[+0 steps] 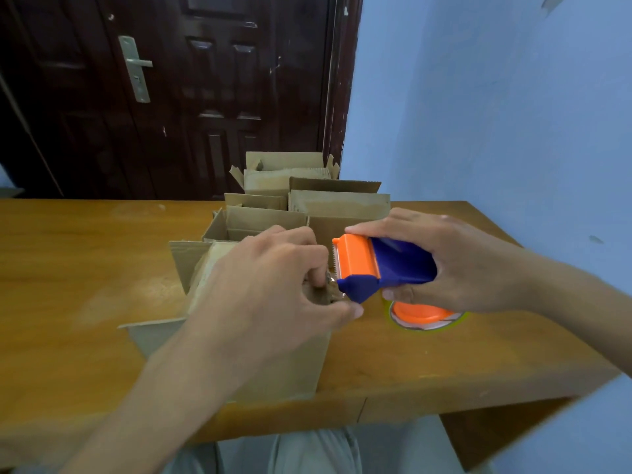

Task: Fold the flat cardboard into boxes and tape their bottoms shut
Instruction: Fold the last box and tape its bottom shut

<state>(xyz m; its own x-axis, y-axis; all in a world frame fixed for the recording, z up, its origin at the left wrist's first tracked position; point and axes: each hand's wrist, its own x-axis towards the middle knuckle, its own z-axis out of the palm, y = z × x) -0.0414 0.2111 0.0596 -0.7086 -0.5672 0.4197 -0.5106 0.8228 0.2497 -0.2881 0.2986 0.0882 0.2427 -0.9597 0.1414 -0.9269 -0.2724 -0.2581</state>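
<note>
A cardboard box (pixel 290 364) stands on the wooden table (pixel 85 268) in front of me, its flaps spread to the left. My right hand (pixel 455 261) grips a blue and orange tape dispenser (pixel 379 265) just above the box's right edge; the roll of tape (pixel 424 318) shows below my fingers. My left hand (pixel 273 289) is over the box, its fingertips pinching at the tape end by the dispenser's toothed blade. Much of the box top is hidden by my left hand.
Several folded cardboard boxes (pixel 301 203) stand in a row behind, running to the table's far edge. A dark door (pixel 171 90) and a blue wall (pixel 496 114) lie beyond. The table's right edge is near my right forearm.
</note>
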